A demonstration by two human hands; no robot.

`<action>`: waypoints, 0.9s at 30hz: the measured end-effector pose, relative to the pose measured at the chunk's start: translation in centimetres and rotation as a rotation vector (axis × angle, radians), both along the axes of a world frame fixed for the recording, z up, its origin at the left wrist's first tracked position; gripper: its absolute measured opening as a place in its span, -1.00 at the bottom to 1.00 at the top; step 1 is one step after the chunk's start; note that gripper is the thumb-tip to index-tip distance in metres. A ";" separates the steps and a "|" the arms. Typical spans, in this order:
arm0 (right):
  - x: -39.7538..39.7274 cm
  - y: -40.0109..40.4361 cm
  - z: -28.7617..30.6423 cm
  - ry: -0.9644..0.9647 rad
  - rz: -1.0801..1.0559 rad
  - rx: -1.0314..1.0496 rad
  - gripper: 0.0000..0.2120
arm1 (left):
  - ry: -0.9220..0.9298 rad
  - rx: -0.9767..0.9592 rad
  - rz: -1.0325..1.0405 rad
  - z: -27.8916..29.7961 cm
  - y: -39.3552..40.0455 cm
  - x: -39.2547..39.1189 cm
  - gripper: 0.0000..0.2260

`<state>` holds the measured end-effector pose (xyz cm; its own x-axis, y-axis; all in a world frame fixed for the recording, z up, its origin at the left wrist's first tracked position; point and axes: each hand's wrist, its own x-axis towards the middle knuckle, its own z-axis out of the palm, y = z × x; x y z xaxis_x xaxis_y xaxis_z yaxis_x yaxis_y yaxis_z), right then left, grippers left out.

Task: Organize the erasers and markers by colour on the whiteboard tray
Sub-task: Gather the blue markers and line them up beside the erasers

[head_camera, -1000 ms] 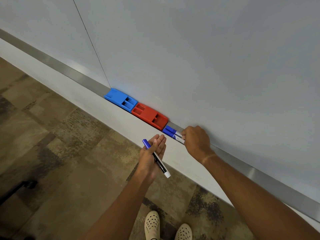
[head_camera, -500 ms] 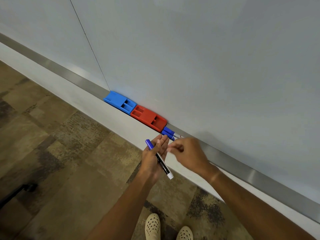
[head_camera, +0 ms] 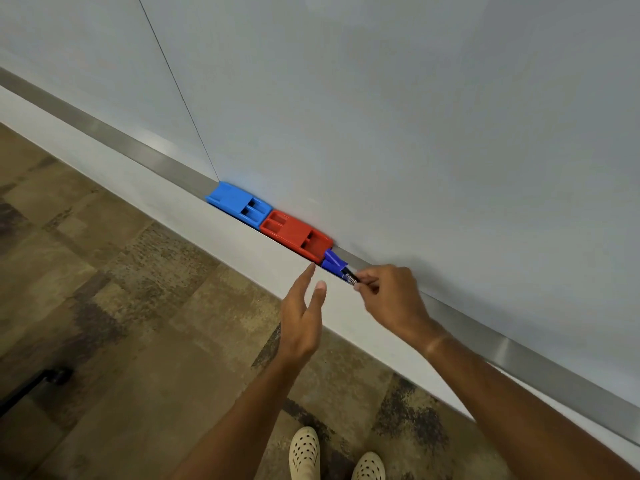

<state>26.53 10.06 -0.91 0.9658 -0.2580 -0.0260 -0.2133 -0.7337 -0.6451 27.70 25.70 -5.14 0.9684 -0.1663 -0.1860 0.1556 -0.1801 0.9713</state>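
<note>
A blue eraser point(head_camera: 239, 205) and a red eraser point(head_camera: 296, 235) lie end to end on the metal whiteboard tray point(head_camera: 138, 150). Just right of the red eraser lie blue-capped markers point(head_camera: 330, 263), their caps touching the eraser's end. My right hand point(head_camera: 391, 296) pinches the barrel of one blue marker point(head_camera: 348, 273) at its white end, resting it on the tray with the others. My left hand point(head_camera: 303, 317) hovers in front of the tray with fingers spread and nothing in it.
The whiteboard point(head_camera: 381, 116) fills the upper view, with a vertical seam left of the erasers. A white ledge point(head_camera: 173, 209) runs below the tray. Patterned carpet point(head_camera: 104, 306) and my two shoes point(head_camera: 304, 452) lie beneath. A dark object point(head_camera: 52, 375) sits at lower left.
The blue marker passed from my left hand to my right hand, which carried it to the tray beside the other blue markers. My left hand opened and is empty.
</note>
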 end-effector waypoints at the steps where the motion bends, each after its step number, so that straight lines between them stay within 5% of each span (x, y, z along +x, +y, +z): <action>1: 0.3 -0.5 -0.1 0.008 0.005 -0.082 -0.83 | -0.094 0.109 -0.034 -0.3 0.3 0.0 -0.50; 7: 2.0 -1.3 -0.3 0.163 0.054 -0.492 -0.88 | -0.402 0.591 -0.197 -1.5 1.0 0.3 -0.35; 27: 2.2 0.4 -1.0 0.260 0.107 -0.574 -0.63 | -0.391 0.660 -0.253 -1.2 1.5 -0.2 -0.39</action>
